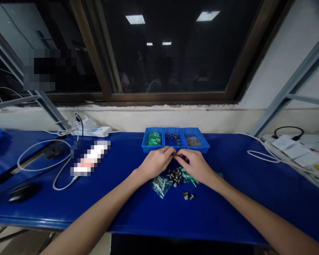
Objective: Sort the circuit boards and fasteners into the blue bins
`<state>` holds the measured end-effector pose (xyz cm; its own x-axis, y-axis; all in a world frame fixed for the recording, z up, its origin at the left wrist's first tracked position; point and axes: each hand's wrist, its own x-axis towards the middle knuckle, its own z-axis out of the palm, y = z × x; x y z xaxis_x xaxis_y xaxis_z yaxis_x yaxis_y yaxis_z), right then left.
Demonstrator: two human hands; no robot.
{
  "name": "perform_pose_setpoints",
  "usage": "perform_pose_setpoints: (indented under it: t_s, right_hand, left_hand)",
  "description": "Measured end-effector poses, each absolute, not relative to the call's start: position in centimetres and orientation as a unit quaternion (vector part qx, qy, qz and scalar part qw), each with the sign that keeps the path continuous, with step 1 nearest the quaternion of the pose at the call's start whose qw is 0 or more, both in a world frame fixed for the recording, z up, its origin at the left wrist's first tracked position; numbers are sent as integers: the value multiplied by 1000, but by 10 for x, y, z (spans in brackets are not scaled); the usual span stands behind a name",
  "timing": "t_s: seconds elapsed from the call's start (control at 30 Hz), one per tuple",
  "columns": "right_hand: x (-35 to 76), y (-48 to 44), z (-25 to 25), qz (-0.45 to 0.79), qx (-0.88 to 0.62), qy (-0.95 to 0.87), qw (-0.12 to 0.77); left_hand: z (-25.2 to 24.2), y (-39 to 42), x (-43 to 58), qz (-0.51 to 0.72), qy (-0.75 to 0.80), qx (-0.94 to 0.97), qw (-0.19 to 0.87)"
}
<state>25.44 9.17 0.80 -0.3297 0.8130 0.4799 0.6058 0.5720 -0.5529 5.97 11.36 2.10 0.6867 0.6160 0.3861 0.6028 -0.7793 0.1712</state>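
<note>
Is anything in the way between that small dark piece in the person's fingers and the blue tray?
Nothing visible. The small dark piece sits between the left hand and right hand, right at the blue tray's front rim. The pile of loose metal pieces lies on the table nearer the person, not between them.

Two bare forearms (pixel 94 212), long and slim, narrowing at the wrists into equally bare, slender hands (pixel 155 163).
</note>
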Motion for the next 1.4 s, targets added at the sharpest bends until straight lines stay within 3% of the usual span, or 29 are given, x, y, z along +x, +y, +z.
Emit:
perform_pose_setpoints:
  t_s: [0.37, 0.77, 1.03, 1.4]
  right_hand:
    - [255, 90, 11, 115, -434, -810, 377]
    - [258, 96, 5, 72, -421, -846, 320]
    - [253, 94, 8, 65, -430, -827, 356]
    - [253, 91, 12, 77, -415, -830, 365]
  left_hand:
    - [17, 117, 59, 223, 329, 918, 1]
    - [15, 117, 61, 222, 325, 919, 5]
    - [19, 113, 61, 316, 305, 898, 43]
    - [15, 116, 59, 301, 307, 902, 33]
